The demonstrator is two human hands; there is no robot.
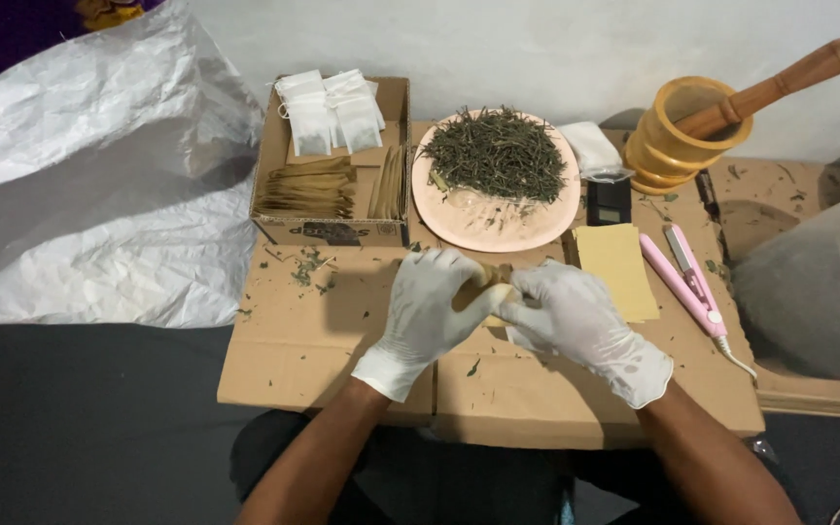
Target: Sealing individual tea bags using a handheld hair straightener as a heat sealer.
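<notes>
Head view: both gloved hands, left hand [427, 313] and right hand [576, 316], around small tan packet [494, 284]

Left hand [427, 309] and right hand [566, 309], both in white gloves, pinch 1 small tan packet [494, 282] together above the cardboard worktop [332, 360]. Behind: pink plate [483, 219] of dried green herb [496, 153], open cardboard box [396, 97] of sachets, wooden mortar [668, 146], pink sealing iron [682, 277].

Left hand [427, 313], lower centre: wore white disposable glove, cuff wrinkled at wrist. Right hand [576, 321], beside it: same glove, green-speckled. Forearms were sleeveless.
</notes>
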